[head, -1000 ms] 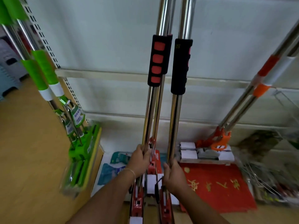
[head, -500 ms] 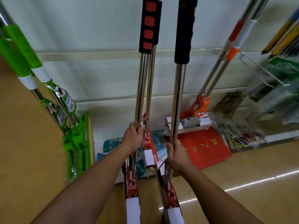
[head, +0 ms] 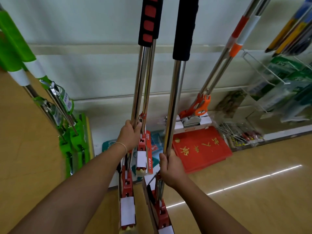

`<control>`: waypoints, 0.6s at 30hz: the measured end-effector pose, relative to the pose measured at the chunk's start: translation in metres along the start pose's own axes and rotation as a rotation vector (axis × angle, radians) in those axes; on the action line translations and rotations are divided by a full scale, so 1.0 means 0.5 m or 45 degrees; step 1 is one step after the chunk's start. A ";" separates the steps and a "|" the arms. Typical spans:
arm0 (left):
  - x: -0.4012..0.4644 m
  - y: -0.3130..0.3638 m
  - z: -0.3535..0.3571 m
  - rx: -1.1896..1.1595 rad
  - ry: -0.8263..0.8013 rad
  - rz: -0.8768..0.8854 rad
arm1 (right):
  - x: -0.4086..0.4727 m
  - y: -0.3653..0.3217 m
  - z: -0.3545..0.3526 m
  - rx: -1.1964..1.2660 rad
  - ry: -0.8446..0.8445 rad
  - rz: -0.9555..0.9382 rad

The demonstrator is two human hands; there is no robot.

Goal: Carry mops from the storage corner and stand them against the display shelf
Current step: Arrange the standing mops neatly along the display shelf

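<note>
I look down along my two arms, and each hand is wrapped around a steel mop pole. My left hand point(head: 130, 134), with a thin band at the wrist, curls its fingers around the left mop pole point(head: 141, 85), whose black foam grip with red patches point(head: 148, 22) rises to the top of the view; a second pole with the same grip stands just behind it, touching or nearly so, and I cannot tell if my fingers close around this one also. My right hand point(head: 170, 168) grips the right mop pole point(head: 174, 102), which carries a plain black foam grip point(head: 185, 26). Both red mop heads point(head: 127, 196) hang low near my forearms, with white paper sleeves around them. A third red head point(head: 143, 154) stands further ahead, and its side label has white characters that are too small for me to read. All these poles stand almost upright in front of the pale display shelf point(head: 101, 68). At the left, green mops point(head: 76, 132) lean against it, with small hang tags whose print is blurred. At the right, orange mops point(head: 200, 107) lean on it above a red mat point(head: 200, 149) with gold Chinese characters that I cannot make out. Wire racks point(head: 263, 78) at the far right hold green packets.
</note>
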State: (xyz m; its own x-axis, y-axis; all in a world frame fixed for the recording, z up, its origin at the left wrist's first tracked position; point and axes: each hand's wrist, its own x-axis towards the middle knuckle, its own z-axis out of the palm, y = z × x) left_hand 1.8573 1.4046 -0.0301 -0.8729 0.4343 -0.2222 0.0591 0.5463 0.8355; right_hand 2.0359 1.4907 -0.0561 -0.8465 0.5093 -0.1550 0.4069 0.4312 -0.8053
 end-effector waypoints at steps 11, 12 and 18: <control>-0.003 -0.008 -0.018 -0.021 -0.038 -0.005 | 0.001 -0.011 0.017 0.034 0.013 0.024; -0.003 -0.008 -0.021 -0.010 -0.034 -0.001 | 0.002 -0.012 0.019 0.029 0.013 0.027; -0.002 -0.015 -0.034 0.022 -0.028 0.014 | 0.005 -0.029 0.048 0.044 0.002 0.042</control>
State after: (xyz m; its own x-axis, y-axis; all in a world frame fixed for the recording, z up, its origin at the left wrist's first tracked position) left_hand 1.8494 1.3880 -0.0278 -0.8614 0.4556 -0.2244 0.0768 0.5536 0.8292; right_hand 2.0195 1.4679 -0.0587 -0.8323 0.5240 -0.1809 0.4224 0.3882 -0.8191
